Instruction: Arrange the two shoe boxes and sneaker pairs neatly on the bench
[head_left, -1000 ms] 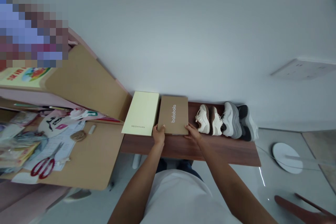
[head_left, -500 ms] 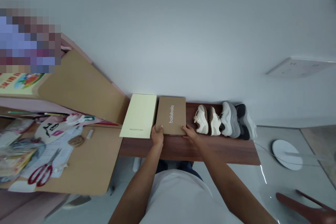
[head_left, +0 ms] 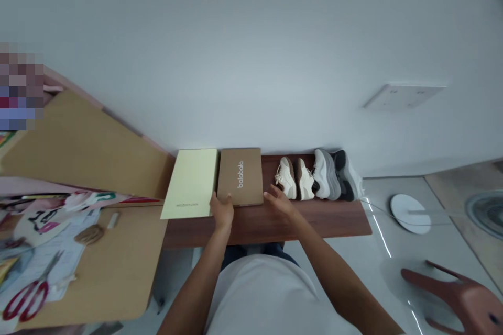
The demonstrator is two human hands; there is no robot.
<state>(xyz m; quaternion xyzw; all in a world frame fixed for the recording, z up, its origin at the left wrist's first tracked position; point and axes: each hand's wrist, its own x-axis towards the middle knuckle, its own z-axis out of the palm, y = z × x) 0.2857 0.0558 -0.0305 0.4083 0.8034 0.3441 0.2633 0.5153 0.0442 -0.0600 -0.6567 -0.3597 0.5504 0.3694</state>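
A brown shoebox (head_left: 240,175) marked "balabala" lies flat on a dark wooden bench (head_left: 314,222) against the wall. My left hand (head_left: 222,211) is at its front left corner, thumb at the front edge and fingers on the left side by the narrow gap. Just off the front right corner is my right hand (head_left: 280,201), holding nothing, its fingers apart. A pale yellow box (head_left: 192,180) lies left of the brown one. To the right stand a cream pair of shoes (head_left: 286,178) and a grey-white pair of sneakers (head_left: 328,175).
On the left, a tan desk (head_left: 121,261) holds red-handled scissors (head_left: 29,298), papers and a brown coil (head_left: 89,234). A wall socket plate (head_left: 404,97) is at the right. On the floor are a white round base (head_left: 411,213) and a reddish-brown stool (head_left: 459,293).
My right hand has come off the brown shoebox and its fingers have spread. My left hand stays at the front left corner. The view has shifted to the right.
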